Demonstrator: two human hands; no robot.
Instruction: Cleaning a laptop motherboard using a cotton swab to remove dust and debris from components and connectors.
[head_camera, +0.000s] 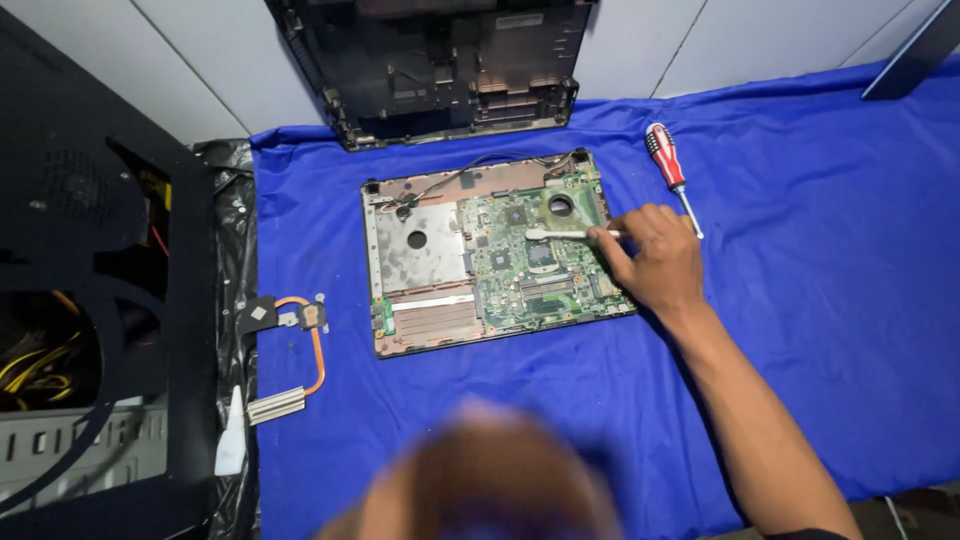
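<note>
Up close a blurred shape (500, 480), perhaps the left hand, fills the bottom edge, its fingers impossible to read. The right hand (655, 262) pinches a white swab (560, 235), tip over the green circuit board (535, 265) of the opened laptop base (430, 260) on the blue-clothed surface (820, 300). A red screwdriver (668, 165) lies just beside.

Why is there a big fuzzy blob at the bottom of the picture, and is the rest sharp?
In the head view the blurred blob at the bottom edge is too close to the camera and smeared; what it is cannot be told. The right hand, its small white tool, the laptop motherboard and the red screwdriver are sharp. Light falls evenly on the blue cloth, with soft shadows and no strong glare.
</note>
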